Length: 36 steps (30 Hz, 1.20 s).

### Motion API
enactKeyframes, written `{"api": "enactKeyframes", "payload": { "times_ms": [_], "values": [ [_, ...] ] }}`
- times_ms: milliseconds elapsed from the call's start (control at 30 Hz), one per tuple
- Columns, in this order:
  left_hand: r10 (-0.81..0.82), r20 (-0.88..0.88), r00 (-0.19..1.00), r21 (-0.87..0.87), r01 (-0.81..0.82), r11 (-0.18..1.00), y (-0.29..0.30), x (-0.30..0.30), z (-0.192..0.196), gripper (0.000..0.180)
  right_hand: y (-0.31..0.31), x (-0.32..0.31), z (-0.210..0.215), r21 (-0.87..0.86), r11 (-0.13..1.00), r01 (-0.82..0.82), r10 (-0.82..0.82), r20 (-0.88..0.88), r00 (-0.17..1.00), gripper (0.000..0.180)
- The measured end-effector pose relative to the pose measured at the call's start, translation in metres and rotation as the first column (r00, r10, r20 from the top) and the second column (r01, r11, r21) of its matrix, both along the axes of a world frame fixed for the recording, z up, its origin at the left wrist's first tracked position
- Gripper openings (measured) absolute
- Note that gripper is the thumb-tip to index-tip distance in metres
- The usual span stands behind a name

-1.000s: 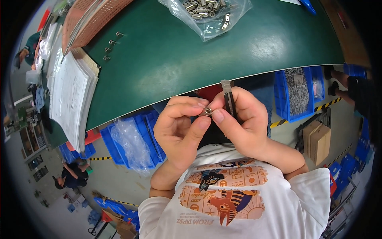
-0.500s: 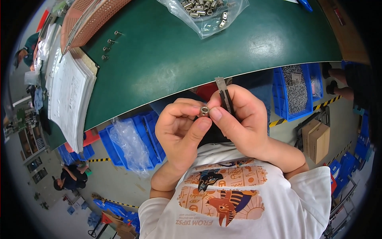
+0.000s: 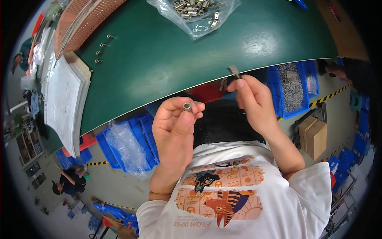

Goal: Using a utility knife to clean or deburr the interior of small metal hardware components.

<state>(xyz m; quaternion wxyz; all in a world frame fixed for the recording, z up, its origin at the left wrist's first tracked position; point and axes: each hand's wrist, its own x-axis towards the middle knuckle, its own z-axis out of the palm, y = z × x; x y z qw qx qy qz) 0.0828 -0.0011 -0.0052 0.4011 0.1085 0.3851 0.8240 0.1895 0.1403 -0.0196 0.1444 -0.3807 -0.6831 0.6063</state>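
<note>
My left hand [image 3: 174, 133] pinches a small silvery metal sleeve [image 3: 187, 106] between thumb and fingers. Its round open end faces up. Apart from it, to the right, my right hand [image 3: 254, 99] is closed round a slim tool with a flat metal blade [image 3: 234, 71] and a black handle, which the fingers mostly hide. The blade's tip points up over the front edge of the green table [image 3: 159, 59]. Farther back on the table lies a clear plastic bag [image 3: 195, 28] with many similar metal parts [image 3: 191, 8] in it.
Several small metal screw-like pieces [image 3: 102, 45] stand in a row at the table's left. Beside them are a stack of papers [image 3: 63, 99] and a pink perforated basket [image 3: 85, 20]. Blue bins [image 3: 292, 113] sit below the table edge; a cardboard box [image 3: 314, 135] lies at right.
My hands have moved apart. The right hand with the bladed tool has gone right and turned over; the left hand has drawn slightly left, still holding the metal sleeve.
</note>
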Motion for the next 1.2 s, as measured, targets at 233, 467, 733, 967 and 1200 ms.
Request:
{"api": "enactKeyframes", "payload": {
  "times_ms": [233, 467, 733, 967, 1200],
  "values": [
    [-0.074, 0.009, 0.997, -0.024, 0.074, 0.997, 0.009, 0.006, 0.0, 0.018, 0.009, 0.022, 0.028, 0.536, 0.841, -0.072, 0.054, 0.049, 0.997, 0.012],
    [-0.087, 0.039, 0.995, 0.014, 0.086, 0.996, 0.004, 0.008, -0.001, 0.02, 0.025, 0.005, 0.059, 0.725, 0.599, -0.341, 0.424, 0.074, 0.903, 0.012],
    [-0.063, -0.017, 0.998, 0.002, 0.063, 0.998, 0.001, 0.007, -0.005, 0.018, 0.032, -0.003, 0.066, 0.729, 0.487, -0.48, 0.532, 0.188, 0.826, 0.016],
    [-0.142, 0.111, 0.984, 0.096, 0.132, 0.987, -0.001, 0.003, -0.004, 0.012, 0.036, -0.009, 0.073, 0.735, 0.426, -0.528, 0.581, 0.225, 0.782, 0.012],
    [-0.161, 0.132, 0.978, 0.122, 0.145, 0.982, -0.004, 0.004, -0.004, 0.011, 0.036, -0.009, 0.072, 0.758, 0.407, -0.509, 0.565, 0.228, 0.793, 0.011]
  ]
}}
